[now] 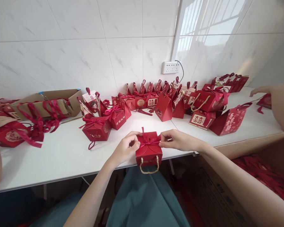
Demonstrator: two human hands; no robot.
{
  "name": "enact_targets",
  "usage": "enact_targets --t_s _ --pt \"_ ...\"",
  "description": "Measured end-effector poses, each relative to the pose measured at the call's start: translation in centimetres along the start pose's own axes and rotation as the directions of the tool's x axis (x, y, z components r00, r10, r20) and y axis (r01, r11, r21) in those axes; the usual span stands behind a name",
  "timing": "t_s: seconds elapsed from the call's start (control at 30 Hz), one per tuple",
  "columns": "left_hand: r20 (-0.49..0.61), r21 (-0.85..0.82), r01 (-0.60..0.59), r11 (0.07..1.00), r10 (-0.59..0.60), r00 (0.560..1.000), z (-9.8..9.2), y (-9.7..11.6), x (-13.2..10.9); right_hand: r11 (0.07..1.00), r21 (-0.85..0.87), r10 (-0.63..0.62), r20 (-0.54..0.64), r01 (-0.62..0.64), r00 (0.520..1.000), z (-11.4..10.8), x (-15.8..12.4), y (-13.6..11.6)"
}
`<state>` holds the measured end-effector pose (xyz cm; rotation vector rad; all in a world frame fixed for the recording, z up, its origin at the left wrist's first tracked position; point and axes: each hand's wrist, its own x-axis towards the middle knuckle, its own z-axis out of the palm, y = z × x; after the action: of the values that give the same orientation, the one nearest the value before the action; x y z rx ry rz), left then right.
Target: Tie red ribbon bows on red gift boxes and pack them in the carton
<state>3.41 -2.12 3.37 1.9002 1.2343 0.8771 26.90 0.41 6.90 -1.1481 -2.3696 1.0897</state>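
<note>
Pinching a ribbon bow on a rope-handled box, right at the front edge of the white table!

Starting far left: a co-worker's hand on a gold-emblemed box, just in front of an open cardboard carton. Next, two ribbon-tied boxes, side by side. Into the middle: gripping narrowly with the left hand, thumb against fingers at the bow's left side; pinching just as tightly at its right side with the right hand. Behind, below a white power strip, rows of peaked red boxes. On to stacked boxes at right, then, far right, another person's hand beside a small red box.
</note>
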Motion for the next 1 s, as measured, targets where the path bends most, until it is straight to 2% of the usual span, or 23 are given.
enact_targets --t_s 0.17,0.27,0.33,0.4,0.47,0.53,0.67,0.8,0.9,1.0 --pt "-0.068 0.064 -0.029 0.998 0.033 0.997 0.1 -0.2 -0.6 0.999 0.026 0.03 0.065 -0.032 0.997 -0.7 -0.3 0.6" --pt "-0.192 0.127 -0.039 0.991 0.063 0.979 0.3 0.3 -1.0 0.96 0.196 0.168 0.167 -0.2 0.972 -0.9 -0.3 1.3" --pt "-0.311 0.234 -0.064 0.97 0.137 0.94 0.7 0.9 -1.1 0.886 0.313 0.28 0.224 -0.341 0.933 -0.7 -0.1 1.7" --pt "-0.339 0.328 -0.104 0.939 0.22 0.915 1.4 1.7 -1.0 0.831 0.384 0.334 0.234 -0.403 0.913 -0.3 0.2 1.9" --pt "-0.281 0.357 -0.14 0.923 0.25 0.927 2.1 2.3 -0.9 0.82 0.428 0.314 0.22 -0.38 0.924 0.3 0.6 1.9" --pt "-0.244 0.34 -0.144 0.929 0.235 0.941 2.8 2.6 -0.7 0.831 0.447 0.292 0.153 -0.33 0.944 0.9 1.0 1.9" --pt "-0.243 0.29 -0.12 0.949 0.195 0.95 3.3 2.4 -0.4 0.901 0.376 0.269 -0.095 -0.216 0.958 1.8 1.9 2.4" --pt "-0.16 0.323 -0.112 0.94 0.171 0.972 2.8 2.2 -0.2 0.967 0.238 0.151 -0.264 -0.088 0.953 2.1 3.0 2.2" --pt "-0.102 0.354 -0.114 0.928 0.159 0.982 2.7 2.2 -0.2 0.988 0.147 0.093 -0.31 -0.049 0.946 2.1 4.0 1.8" --pt "-0.083 0.374 -0.106 0.921 0.147 0.986 2.7 2.1 -0.3 0.991 0.12 0.083 -0.28 -0.051 0.956 2.3 5.3 1.7"
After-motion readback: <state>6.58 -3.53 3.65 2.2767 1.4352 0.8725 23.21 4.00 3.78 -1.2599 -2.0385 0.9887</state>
